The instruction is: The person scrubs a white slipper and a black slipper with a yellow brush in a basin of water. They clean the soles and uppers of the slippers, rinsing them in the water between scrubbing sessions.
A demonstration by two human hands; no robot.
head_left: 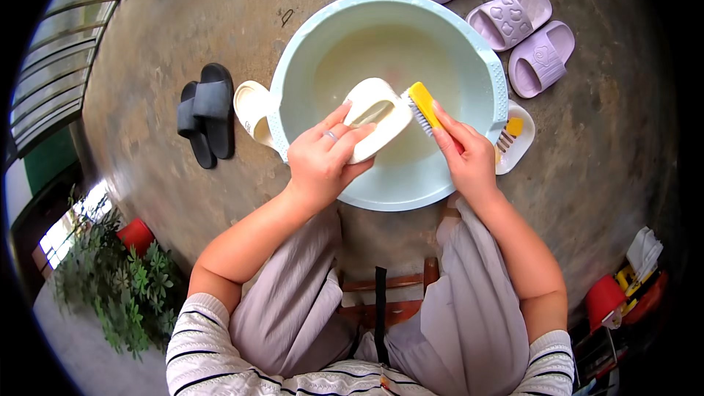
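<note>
Beneath you spreads a mottled grey-brown floor (183,37), blotched with darker stains under fairly even light. Along its upper left edge you have a railing (60,53) of dark bars. Toward its lower left corner you see a leafy green plant (132,286), beside a glaring white patch (59,242) crossed by thin lines. Reddish-brown wooden furniture (430,273) shows near its lower edge.

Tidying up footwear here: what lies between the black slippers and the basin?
One white slipper lies between the black slippers and light blue basin, seen in the head view.
</note>
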